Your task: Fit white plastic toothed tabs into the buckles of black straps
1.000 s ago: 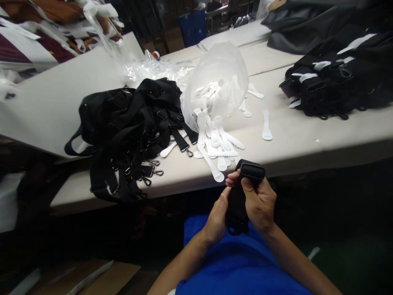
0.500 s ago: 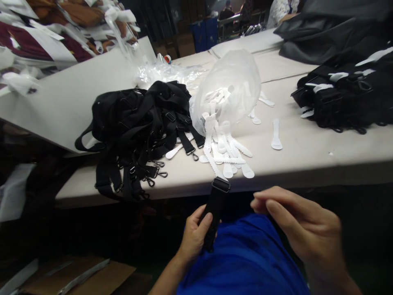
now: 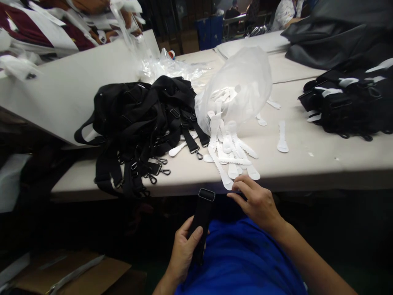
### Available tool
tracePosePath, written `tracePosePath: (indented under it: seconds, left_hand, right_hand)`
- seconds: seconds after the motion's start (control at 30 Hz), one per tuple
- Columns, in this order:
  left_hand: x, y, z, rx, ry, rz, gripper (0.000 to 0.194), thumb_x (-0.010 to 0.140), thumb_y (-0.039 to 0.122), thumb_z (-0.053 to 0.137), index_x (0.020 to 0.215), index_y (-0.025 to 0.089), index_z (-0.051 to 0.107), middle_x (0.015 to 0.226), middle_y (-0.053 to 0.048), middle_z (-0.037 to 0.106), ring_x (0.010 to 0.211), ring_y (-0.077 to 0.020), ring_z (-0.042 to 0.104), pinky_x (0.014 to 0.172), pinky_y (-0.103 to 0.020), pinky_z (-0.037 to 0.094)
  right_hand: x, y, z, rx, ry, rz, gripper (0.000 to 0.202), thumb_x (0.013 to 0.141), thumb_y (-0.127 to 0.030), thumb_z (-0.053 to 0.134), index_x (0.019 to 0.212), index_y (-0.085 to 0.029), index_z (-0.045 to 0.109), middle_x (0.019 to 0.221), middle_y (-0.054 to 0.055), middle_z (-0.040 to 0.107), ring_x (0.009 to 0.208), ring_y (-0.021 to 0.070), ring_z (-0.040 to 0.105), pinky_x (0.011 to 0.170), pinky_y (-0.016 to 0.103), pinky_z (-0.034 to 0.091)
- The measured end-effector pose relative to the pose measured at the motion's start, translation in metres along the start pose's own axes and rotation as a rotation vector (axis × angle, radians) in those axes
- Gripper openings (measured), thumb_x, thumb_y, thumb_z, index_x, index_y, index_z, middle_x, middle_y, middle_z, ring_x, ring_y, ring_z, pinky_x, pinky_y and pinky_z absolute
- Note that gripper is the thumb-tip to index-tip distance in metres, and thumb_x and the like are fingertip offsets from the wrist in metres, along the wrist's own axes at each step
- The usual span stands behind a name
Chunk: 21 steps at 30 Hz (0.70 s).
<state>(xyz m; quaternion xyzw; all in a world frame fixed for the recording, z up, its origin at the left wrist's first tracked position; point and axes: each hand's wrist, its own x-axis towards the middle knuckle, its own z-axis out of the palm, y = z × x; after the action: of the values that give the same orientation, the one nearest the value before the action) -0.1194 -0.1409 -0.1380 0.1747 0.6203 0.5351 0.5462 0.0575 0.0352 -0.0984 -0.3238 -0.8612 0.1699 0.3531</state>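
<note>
A folded black strap point(image 3: 202, 211) with a metal slider at its top end is held in my left hand point(image 3: 184, 246), thumb across its front. My right hand point(image 3: 256, 200) is at the table's front edge, its thumb and index finger apart close to the tip of a white serrated strip point(image 3: 226, 180) that overhangs the edge. Nothing shows between those fingers. More white strips lie in a loose heap in front of a translucent plastic bag point(image 3: 245, 82), which holds others. Left of them rests a pile of black straps point(image 3: 132, 110) with metal hooks.
One white strip point(image 3: 282, 137) lies apart on the table point(image 3: 264, 155). Black straps with white strips point(image 3: 340, 106) are piled at right, near dark grey fabric point(image 3: 331, 37). A white board point(image 3: 82, 86) leans at left. A person in a patterned top point(image 3: 284, 14) is in the background.
My right hand has moved left and forward to the white strips, and its fingers have parted. My left hand, with the black strap, has shifted slightly left and down.
</note>
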Motion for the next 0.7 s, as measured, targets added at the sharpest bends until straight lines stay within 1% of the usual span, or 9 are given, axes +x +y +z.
tracePosePath:
  seconds: [0.07, 0.13, 0.2, 0.27, 0.37, 0.47, 0.53, 0.57, 0.7]
  left_hand:
    - [0.002, 0.001, -0.002, 0.009, -0.005, 0.019, 0.050, 0.081, 0.048, 0.073, 0.115, 0.013, 0.060, 0.071, -0.004, 0.066, 0.048, -0.0088, 0.051, 0.043, -0.019, 0.041]
    - [0.003, 0.004, -0.002, 0.011, -0.007, 0.024, 0.051, 0.080, 0.047, 0.073, 0.115, 0.013, 0.059, 0.068, -0.003, 0.064, 0.046, -0.0086, 0.050, 0.042, -0.018, 0.040]
    - [0.004, 0.007, 0.000, 0.000, 0.006, 0.034, 0.052, 0.080, 0.048, 0.073, 0.115, 0.013, 0.059, 0.070, -0.003, 0.065, 0.046, -0.0086, 0.051, 0.041, -0.018, 0.040]
    - [0.003, 0.010, 0.003, -0.011, 0.010, 0.036, 0.051, 0.079, 0.049, 0.074, 0.113, 0.013, 0.060, 0.069, -0.003, 0.065, 0.045, -0.0087, 0.050, 0.040, -0.018, 0.039]
    - [0.002, 0.015, 0.006, -0.020, 0.037, 0.059, 0.050, 0.078, 0.049, 0.074, 0.111, 0.014, 0.060, 0.064, -0.001, 0.063, 0.045, -0.0088, 0.050, 0.039, -0.017, 0.039]
    - [0.001, 0.025, 0.005, -0.005, 0.069, 0.106, 0.045, 0.078, 0.049, 0.074, 0.103, 0.014, 0.062, 0.056, 0.001, 0.059, 0.043, -0.0085, 0.049, 0.039, -0.016, 0.039]
    - [0.000, 0.037, 0.004, -0.001, 0.066, 0.139, 0.042, 0.077, 0.050, 0.075, 0.097, 0.014, 0.063, 0.052, 0.002, 0.057, 0.041, -0.0084, 0.047, 0.037, -0.016, 0.038]
    - [-0.001, 0.045, 0.004, -0.005, 0.056, 0.177, 0.041, 0.076, 0.050, 0.075, 0.095, 0.014, 0.064, 0.055, 0.001, 0.059, 0.042, -0.0086, 0.049, 0.038, -0.016, 0.039]
    - [-0.001, 0.078, 0.008, 0.014, -0.050, 0.358, 0.041, 0.072, 0.047, 0.079, 0.096, 0.015, 0.070, 0.083, -0.008, 0.072, 0.049, -0.0109, 0.057, 0.044, -0.021, 0.047]
  right_hand:
    - [-0.004, 0.020, 0.013, -0.127, -0.048, -0.040, 0.034, 0.090, -0.016, 0.062, 0.123, -0.022, 0.066, 0.109, 0.008, 0.064, 0.089, 0.0186, 0.064, 0.075, 0.028, 0.053]
    - [-0.008, 0.031, 0.019, -0.146, -0.036, -0.096, 0.040, 0.092, -0.011, 0.057, 0.130, -0.025, 0.063, 0.107, 0.007, 0.063, 0.087, 0.0155, 0.063, 0.076, 0.026, 0.053]
    - [-0.006, 0.034, 0.022, -0.071, 0.042, -0.130, 0.034, 0.094, -0.010, 0.053, 0.120, -0.025, 0.069, 0.098, 0.005, 0.064, 0.081, 0.0128, 0.061, 0.075, 0.024, 0.052]
    - [0.000, 0.029, 0.022, 0.086, 0.126, -0.100, 0.028, 0.095, -0.011, 0.053, 0.109, -0.024, 0.074, 0.090, 0.004, 0.063, 0.078, 0.0119, 0.061, 0.073, 0.023, 0.051]
    - [0.014, 0.017, 0.017, 0.358, 0.219, 0.034, 0.019, 0.092, -0.014, 0.060, 0.098, -0.022, 0.075, 0.086, 0.003, 0.063, 0.077, 0.0128, 0.062, 0.071, 0.024, 0.051]
    - [0.023, 0.005, 0.005, 0.569, 0.250, 0.186, 0.008, 0.087, -0.021, 0.069, 0.083, -0.019, 0.074, 0.077, 0.002, 0.063, 0.066, 0.0117, 0.059, 0.060, 0.023, 0.049]
    - [0.025, -0.002, -0.004, 0.712, 0.201, 0.292, 0.017, 0.084, -0.028, 0.073, 0.071, -0.017, 0.070, 0.068, 0.000, 0.060, 0.057, 0.0100, 0.055, 0.053, 0.023, 0.044]
    - [0.024, -0.005, -0.008, 0.784, 0.153, 0.345, 0.022, 0.082, -0.031, 0.074, 0.067, -0.016, 0.067, 0.064, -0.001, 0.058, 0.053, 0.0093, 0.053, 0.051, 0.022, 0.042]
    - [0.018, -0.015, -0.017, 0.939, -0.066, 0.511, 0.031, 0.078, -0.041, 0.077, 0.069, -0.014, 0.066, 0.053, -0.003, 0.054, 0.045, 0.0076, 0.046, 0.046, 0.022, 0.035]
